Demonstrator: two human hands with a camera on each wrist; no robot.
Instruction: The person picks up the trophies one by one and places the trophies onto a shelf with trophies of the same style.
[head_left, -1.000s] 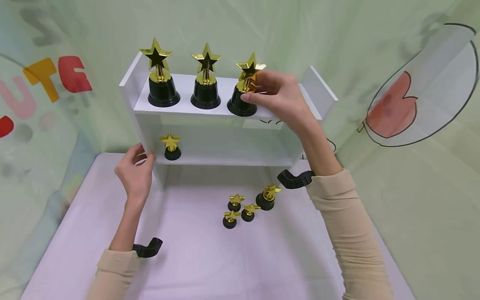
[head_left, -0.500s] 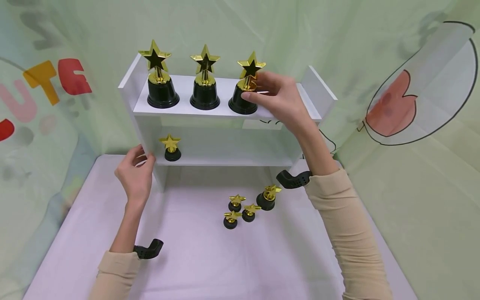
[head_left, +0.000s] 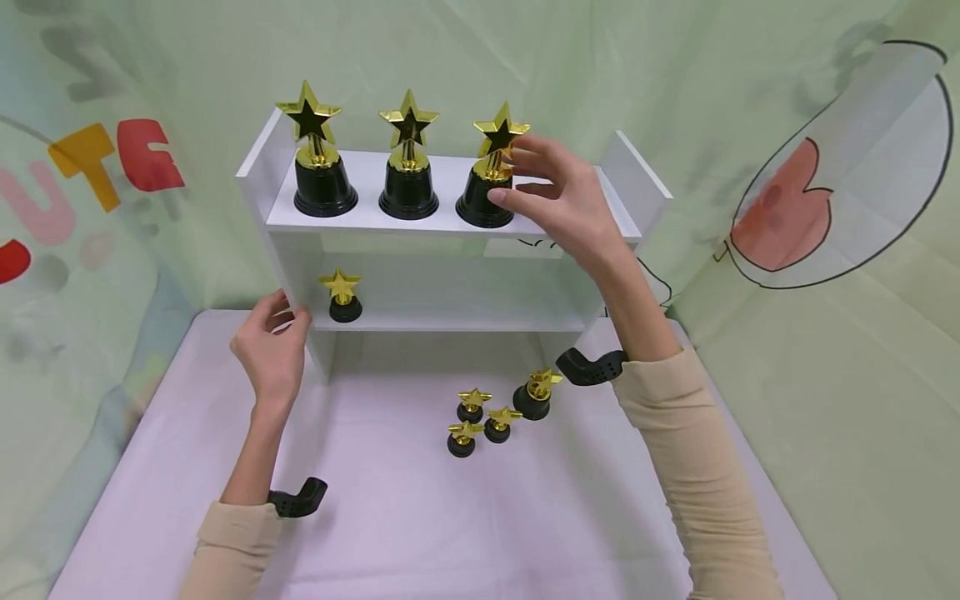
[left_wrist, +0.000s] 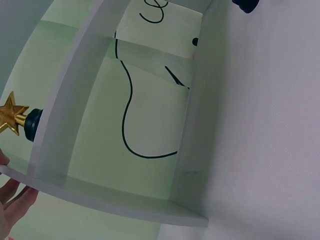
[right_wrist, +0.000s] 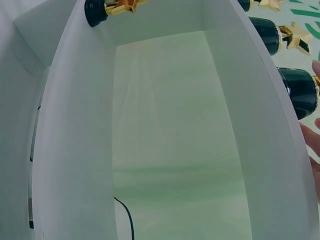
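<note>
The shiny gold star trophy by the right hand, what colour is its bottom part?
Its round, tapered base is black; the head view shows it best.

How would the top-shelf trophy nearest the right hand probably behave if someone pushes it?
The trophy looks hard and glossy, so probably stiff. Its broad base should resist rolling. Pushed at its high star, it might tip.

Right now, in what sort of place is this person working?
Probably a small staged work area: a printed green backdrop rises behind and beside a cloth-covered table, where a white shelf holds star trophies.
</note>
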